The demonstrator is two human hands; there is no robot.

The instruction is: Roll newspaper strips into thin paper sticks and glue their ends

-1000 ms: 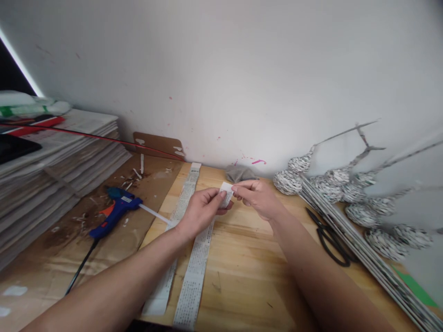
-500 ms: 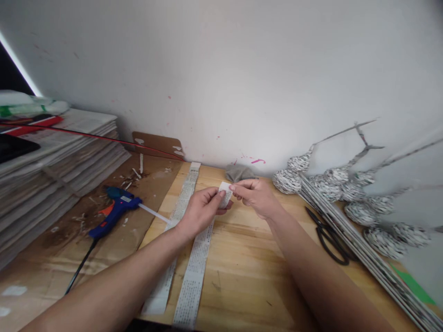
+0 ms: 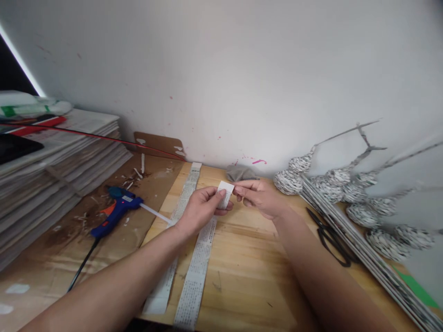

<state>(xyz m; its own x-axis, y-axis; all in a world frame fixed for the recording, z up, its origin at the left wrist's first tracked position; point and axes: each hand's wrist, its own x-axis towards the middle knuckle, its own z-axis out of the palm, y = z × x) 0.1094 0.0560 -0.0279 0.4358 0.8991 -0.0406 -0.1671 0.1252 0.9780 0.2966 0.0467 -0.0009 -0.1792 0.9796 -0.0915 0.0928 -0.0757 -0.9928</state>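
**Both hands on the end of a newspaper strip: grip notes**

Using the blue glue gun (image 3: 116, 214) as the marker. It lies on brown card, nozzle pointing right, and everything in play sits to its right. The long newspaper strip (image 3: 201, 258) lies on the wooden tabletop (image 3: 249, 267) right of the gun, with its far end lifted off the wood. The left hand (image 3: 200, 210) is closed on that raised end, thumb on top and fingers curled under. The right hand (image 3: 259, 198) pinches the same end from the other side with thumb and forefinger. A second strip (image 3: 183, 198) lies flat between the gun and the held one.

My take on doing this bit well: keep both pinches close to the tip, edges lined up square, and go light, since newsprint tears easily. Let the tail stay flat on the wood so it doesn't twist.

Further right of the gun are black scissors (image 3: 332, 240) and a bundle of rolled paper stems (image 3: 332, 184). Nothing's touching those.
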